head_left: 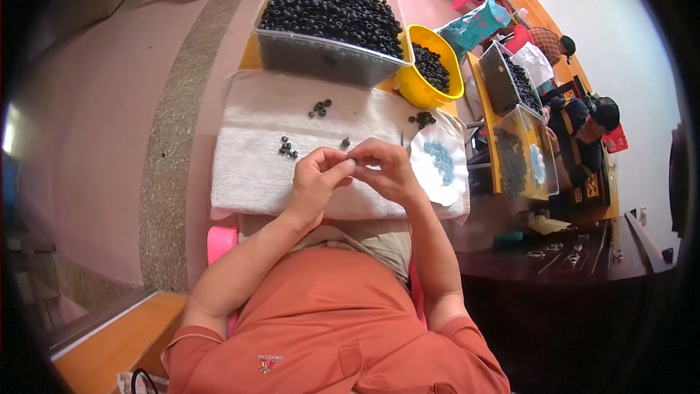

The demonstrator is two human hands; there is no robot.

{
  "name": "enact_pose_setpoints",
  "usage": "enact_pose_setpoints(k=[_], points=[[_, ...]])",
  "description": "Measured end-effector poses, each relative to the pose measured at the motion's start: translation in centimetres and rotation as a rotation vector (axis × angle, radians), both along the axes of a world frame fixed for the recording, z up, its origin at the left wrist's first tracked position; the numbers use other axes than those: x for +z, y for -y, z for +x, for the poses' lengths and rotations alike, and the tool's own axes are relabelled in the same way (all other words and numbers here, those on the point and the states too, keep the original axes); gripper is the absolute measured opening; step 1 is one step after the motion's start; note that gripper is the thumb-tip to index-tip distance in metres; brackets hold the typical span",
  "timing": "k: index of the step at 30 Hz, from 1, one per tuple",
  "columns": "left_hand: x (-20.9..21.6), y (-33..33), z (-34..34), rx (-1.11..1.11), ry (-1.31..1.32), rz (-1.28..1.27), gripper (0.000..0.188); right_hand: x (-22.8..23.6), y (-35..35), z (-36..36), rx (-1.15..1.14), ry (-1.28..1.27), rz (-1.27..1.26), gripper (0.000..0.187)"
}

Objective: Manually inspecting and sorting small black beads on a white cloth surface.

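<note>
Above the white towel (248, 138) my left hand (319, 179) and my right hand (388, 169) meet fingertip to fingertip. Both are closed in a pinch; what they hold is hidden or too small to name. One small black ring-shaped part (345, 143) lies just beyond my fingers. To the left sits a loose group of black parts (287, 149), with another small group (320, 108) farther off. By my right hand is a white scalloped paper plate (446, 194) bearing small clear bluish pieces (440, 161). A few more black parts (422, 119) lie beyond the plate.
A clear plastic bin (332, 53) heaped with black parts stands at the far edge, beside a yellow basin (449, 66) of similar parts. At right, another table holds clear bins (526, 153); a person (580, 131) sits behind it. A pink chair (222, 242) is under me.
</note>
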State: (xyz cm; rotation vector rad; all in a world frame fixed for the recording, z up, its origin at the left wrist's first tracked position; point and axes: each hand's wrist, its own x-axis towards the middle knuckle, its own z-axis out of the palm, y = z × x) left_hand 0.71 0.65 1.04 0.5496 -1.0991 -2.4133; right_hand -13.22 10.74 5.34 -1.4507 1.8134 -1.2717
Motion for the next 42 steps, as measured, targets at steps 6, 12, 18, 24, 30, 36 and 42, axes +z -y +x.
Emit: enact_pose_setpoints(k=[6, 12, 18, 24, 30, 36, 42], points=[[-0.3, 0.1, -0.1, -0.065, -0.017, 0.077, 0.013, 0.1, -0.4, -0.1, 0.045, -0.012, -0.029, 0.020], [-0.5, -0.1, -0.1, -0.085, -0.031, 0.080, 0.015, -0.4, -1.0, -0.3, 0.064, 0.025, 0.007, 0.021], [-0.1, 0.1, 0.0, -0.118, -0.031, 0.101, 0.017, -0.7, -1.6, -0.5, 0.087, 0.072, 0.032, 0.024], [0.2, 0.0, -0.1, -0.073, -0.015, 0.118, 0.020, -2.7, -1.9, 0.1, 0.011, 0.462, 0.022, 0.025], [-0.1, 0.0, -0.1, -0.062, -0.065, 0.161, 0.020, -1.4, -1.8, 1.4, -0.103, -0.071, -0.166, 0.023], [0.5, 0.0, 0.0, -0.161, -0.004, 0.198, 0.021, -0.8, -2.5, 0.3, 0.004, -0.184, -0.110, 0.022], [0.6, 0.0, 0.0, -0.186, 0.022, 0.202, 0.022, -1.3, -3.0, 0.4, 0.012, -0.186, -0.141, 0.020]])
